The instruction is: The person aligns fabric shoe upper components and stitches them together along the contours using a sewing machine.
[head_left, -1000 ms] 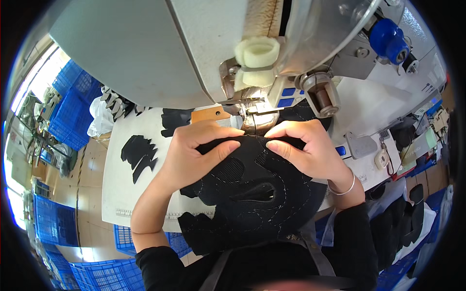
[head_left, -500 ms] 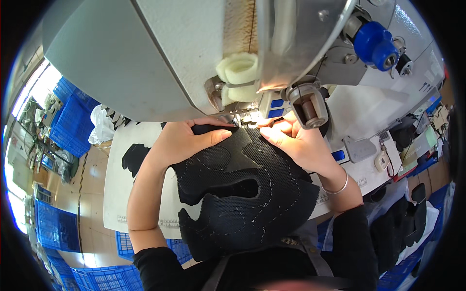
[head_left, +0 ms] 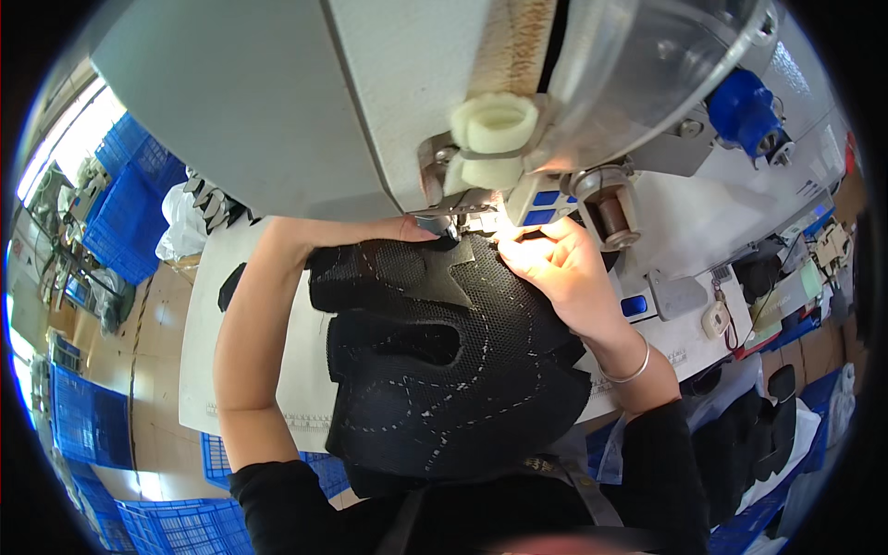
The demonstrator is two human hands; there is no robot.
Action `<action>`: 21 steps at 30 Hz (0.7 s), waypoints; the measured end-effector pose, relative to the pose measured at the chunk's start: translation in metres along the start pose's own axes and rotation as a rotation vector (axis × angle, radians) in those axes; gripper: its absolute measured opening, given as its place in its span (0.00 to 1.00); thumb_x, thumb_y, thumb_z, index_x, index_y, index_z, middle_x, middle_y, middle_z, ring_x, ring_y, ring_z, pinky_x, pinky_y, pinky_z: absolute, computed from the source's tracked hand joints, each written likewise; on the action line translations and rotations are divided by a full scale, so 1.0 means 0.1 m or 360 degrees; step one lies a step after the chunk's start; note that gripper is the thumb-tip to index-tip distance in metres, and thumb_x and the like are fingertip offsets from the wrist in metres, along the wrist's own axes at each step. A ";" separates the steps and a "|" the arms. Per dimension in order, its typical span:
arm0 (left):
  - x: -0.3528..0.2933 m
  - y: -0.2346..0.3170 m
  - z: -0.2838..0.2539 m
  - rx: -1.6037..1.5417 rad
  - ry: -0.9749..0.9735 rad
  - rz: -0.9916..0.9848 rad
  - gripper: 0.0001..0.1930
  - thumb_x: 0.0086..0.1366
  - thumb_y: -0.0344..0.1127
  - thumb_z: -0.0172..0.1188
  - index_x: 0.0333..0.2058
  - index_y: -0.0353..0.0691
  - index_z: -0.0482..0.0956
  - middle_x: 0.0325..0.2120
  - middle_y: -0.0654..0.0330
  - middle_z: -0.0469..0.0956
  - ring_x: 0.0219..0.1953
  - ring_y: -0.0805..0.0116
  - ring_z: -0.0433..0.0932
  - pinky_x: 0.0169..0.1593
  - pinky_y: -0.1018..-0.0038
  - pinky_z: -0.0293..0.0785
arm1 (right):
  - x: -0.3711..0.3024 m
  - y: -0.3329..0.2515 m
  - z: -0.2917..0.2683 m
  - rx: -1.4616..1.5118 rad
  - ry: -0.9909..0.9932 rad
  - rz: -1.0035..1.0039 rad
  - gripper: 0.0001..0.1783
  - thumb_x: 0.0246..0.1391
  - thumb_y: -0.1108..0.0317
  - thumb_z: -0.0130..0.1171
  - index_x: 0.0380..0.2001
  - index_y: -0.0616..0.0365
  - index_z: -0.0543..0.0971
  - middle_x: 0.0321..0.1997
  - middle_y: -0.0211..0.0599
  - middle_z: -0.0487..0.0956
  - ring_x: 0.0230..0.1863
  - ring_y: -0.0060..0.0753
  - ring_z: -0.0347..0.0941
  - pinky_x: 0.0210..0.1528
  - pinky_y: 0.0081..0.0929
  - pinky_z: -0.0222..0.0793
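Note:
A black mesh fabric piece (head_left: pixel 518 370) with dashed white lines and a long opening hangs from the sewing machine's needle area (head_left: pixel 460 222) down toward my lap. My left hand (head_left: pixel 356 231) grips its far edge left of the needle; the thumb lies along the edge and the fingers are hidden underneath. Right of the needle, my right hand (head_left: pixel 561 264) pinches the same edge between thumb and fingers, close to the presser foot. A smooth dark grey patch (head_left: pixel 450 276) lies on the mesh just below the needle.
The machine head (head_left: pixel 250 102) looms over the white table (head_left: pixel 199 370). A thread bobbin (head_left: pixel 606 213) sits right of the needle. Blue crates (head_left: pixel 91 416) stand on the floor at left. Black cut pieces (head_left: pixel 754 425) lie at the right, near a small white device (head_left: pixel 715 319) with a cord.
The mesh piece has turned slightly and its opening sits further left. My left thumb has straightened along the edge, its wrist further left. The whole view has shifted a little.

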State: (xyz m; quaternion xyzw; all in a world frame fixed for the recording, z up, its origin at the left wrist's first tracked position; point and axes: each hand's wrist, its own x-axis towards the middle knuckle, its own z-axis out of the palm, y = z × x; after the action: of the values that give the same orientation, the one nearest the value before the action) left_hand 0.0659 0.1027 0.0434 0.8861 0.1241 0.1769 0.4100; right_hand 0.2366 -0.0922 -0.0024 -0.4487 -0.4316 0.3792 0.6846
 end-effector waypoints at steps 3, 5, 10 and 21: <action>0.00 0.01 -0.03 0.0200 0.0023 -0.0018 0.20 0.50 0.46 0.75 0.36 0.39 0.85 0.31 0.62 0.83 0.34 0.72 0.79 0.39 0.76 0.76 | -0.04 0.10 -0.03 -0.0191 -0.0103 -0.0118 0.07 0.59 0.77 0.58 0.40 0.64 0.73 0.28 0.20 0.73 0.27 0.04 0.63 0.27 0.09 0.58; 0.02 -0.10 0.05 0.0327 0.0071 0.0005 0.19 0.51 0.47 0.74 0.35 0.39 0.85 0.29 0.61 0.83 0.32 0.70 0.80 0.38 0.76 0.76 | -0.04 0.10 -0.03 -0.0219 -0.0103 -0.0144 0.07 0.59 0.78 0.57 0.40 0.64 0.73 0.27 0.20 0.73 0.27 0.04 0.63 0.27 0.09 0.58; -0.53 0.03 0.32 0.0798 0.0185 0.0875 0.23 0.50 0.36 0.66 0.48 0.41 0.80 0.50 0.53 0.77 0.54 0.57 0.74 0.59 0.61 0.64 | -0.04 0.04 -0.08 -0.0205 -0.0088 -0.0137 0.06 0.58 0.78 0.57 0.39 0.65 0.72 0.27 0.21 0.74 0.27 0.04 0.63 0.26 0.09 0.58; -0.62 0.36 0.55 0.1644 0.0396 0.1099 0.15 0.51 0.31 0.60 0.40 0.40 0.82 0.44 0.60 0.81 0.48 0.64 0.79 0.58 0.63 0.72 | -0.16 -0.12 -0.10 -0.0593 -0.0336 0.0031 0.07 0.59 0.78 0.56 0.41 0.64 0.77 0.40 0.26 0.76 0.36 0.10 0.69 0.39 0.10 0.66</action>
State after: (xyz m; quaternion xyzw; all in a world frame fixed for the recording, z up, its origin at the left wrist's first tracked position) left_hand 0.0351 0.0191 0.0250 0.9315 -0.0528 0.3179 -0.1687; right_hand 0.2423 -0.1129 0.0026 -0.5293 -0.5592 0.3444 0.5371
